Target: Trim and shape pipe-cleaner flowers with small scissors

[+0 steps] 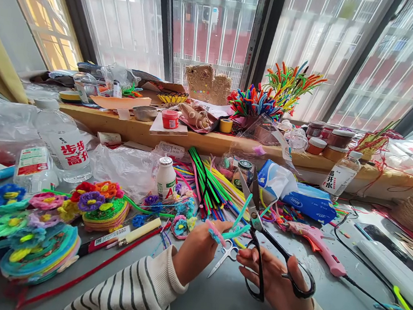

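Observation:
My left hand (201, 249) pinches a small piece of pipe cleaner, pink (215, 233) near the fingers with turquoise ends (238, 231) sticking out to the right. My right hand (279, 283) has its fingers in the handles of large black-handled scissors (254, 225). Their blades are spread and point up, just right of a turquoise strand. Beneath and between the hands, small white-handled scissors (225, 256) lie on the grey table. Behind them is a bundle of green, black and yellow pipe cleaners (212, 185).
Fuzzy flower pieces (41, 250) crowd the left. A small white bottle (165, 179) stands behind my left hand. A pink glue gun (317, 245) with its cable lies right, near a blue tissue pack (307, 201). Jars and pipe-cleaner bouquets line the wooden sill (201, 138).

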A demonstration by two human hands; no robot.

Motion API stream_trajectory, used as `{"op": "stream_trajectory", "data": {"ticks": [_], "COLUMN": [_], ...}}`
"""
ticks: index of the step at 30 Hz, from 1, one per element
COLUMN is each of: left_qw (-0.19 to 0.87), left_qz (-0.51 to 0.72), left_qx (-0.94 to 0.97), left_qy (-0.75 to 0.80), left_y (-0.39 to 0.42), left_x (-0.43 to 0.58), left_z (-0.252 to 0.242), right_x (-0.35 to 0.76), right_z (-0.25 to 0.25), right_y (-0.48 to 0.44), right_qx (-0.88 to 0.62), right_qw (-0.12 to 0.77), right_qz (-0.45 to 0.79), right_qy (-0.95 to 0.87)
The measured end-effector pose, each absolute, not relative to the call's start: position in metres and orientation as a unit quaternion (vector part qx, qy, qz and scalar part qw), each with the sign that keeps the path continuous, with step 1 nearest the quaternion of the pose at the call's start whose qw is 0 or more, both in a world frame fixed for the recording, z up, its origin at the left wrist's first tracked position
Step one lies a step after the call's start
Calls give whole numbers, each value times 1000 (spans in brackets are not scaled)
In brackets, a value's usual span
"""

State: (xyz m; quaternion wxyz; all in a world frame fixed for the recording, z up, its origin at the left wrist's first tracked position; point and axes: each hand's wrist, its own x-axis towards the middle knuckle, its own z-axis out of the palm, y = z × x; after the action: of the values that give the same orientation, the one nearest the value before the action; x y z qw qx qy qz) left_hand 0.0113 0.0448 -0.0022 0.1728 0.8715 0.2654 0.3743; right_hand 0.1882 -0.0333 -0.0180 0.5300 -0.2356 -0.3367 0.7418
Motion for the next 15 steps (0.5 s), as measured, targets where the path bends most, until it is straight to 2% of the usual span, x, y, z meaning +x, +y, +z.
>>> {"op": "stream_trajectory", "data": {"ticks": [12,15], "left_qw": [201,210], "left_qz": [375,377], "left_qx": [826,823], "left_qy": [370,369], "left_y": [54,55], "left_x": [9,9], "left_z": [-7,-9], "right_x": [186,184], "right_z": [-24,-28], "right_y": [-32,-31], "right_qx": [-237,-233], "right_qw": [546,576], "right_qz": [727,719], "right_qy": [-342,-313]}}
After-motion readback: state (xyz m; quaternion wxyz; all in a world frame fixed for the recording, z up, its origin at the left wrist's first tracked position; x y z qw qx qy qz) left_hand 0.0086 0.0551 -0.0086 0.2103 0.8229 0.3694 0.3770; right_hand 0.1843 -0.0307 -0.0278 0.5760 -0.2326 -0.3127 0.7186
